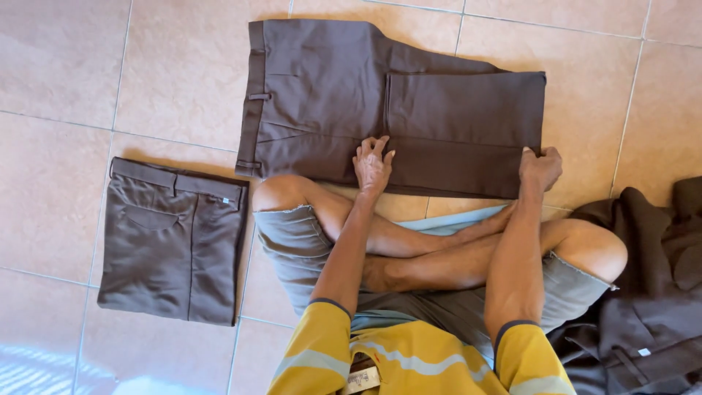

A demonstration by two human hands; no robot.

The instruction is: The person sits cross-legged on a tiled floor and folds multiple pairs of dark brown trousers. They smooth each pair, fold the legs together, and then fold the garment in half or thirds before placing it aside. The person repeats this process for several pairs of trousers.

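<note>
Person sits cross-legged on tiled floor point(66, 73), brown trousers point(351, 95) spread upper centre, one end doubled back over itself. Left hand point(373, 164) lies released, fingers splayed, pressing cloth flat near fold. Right hand point(540, 168) clenched on folded edge at trousers' right corner, keeping layers aligned. Folded trousers point(172, 241) lie lower left, apart. Dark clothes heap point(651, 292) waits at right edge.

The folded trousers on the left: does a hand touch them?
No, both the left hand and right hand rest on the other trousers; the folded trousers lie apart.
</note>
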